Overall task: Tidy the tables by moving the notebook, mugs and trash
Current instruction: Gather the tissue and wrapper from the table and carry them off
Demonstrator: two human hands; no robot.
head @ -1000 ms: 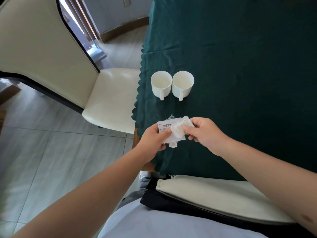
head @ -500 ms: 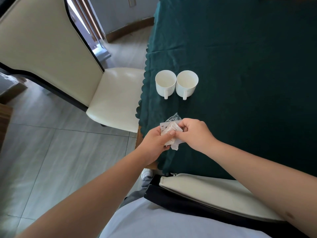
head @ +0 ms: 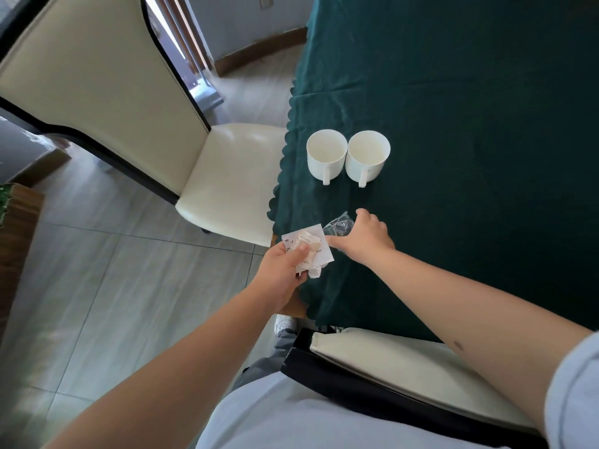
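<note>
My left hand [head: 285, 270] is shut on a bundle of white paper trash [head: 309, 249], a printed slip with a crumpled tissue on top, held at the table's near-left corner. My right hand [head: 363, 238] is spread open just to its right, fingers over a crumpled clear plastic wrapper [head: 338, 225] that lies on the green cloth. Two empty white mugs stand side by side farther back, the left mug [head: 325, 157] and the right mug [head: 366, 158], handles pointing toward me. No notebook is in view.
A dark green tablecloth [head: 470, 124] with a scalloped edge covers the table. A cream chair [head: 162, 131] stands at the left side, its seat against the cloth. Another chair's backrest [head: 405, 361] is right in front of my body. Grey floor tiles fill the left.
My right hand let go of the tissue it was pressing into the left hand's bundle and moved right, opening over the clear wrapper. The left hand keeps the paper trash.
</note>
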